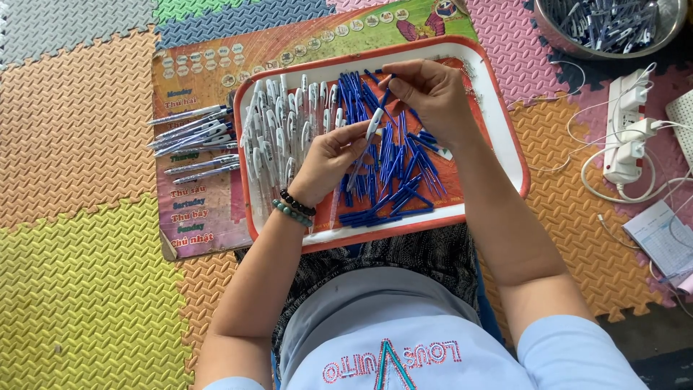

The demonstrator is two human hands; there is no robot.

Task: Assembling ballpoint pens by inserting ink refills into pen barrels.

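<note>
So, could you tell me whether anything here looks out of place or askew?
Nothing looks spilled or broken. The blue pen parts lie in a loose heap on the tray, unlike the white barrels lined up beside them. The left hand holds a white barrel while the right hand pinches a blue part.

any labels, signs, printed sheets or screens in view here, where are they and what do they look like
Poster: flat on the mat under the tray's left side, rectangular, orange-to-pink with coloured lettering and round pictures along its top.
Paper: right edge on the mat, white sheet with a printed grid.
Screens: none.
</note>
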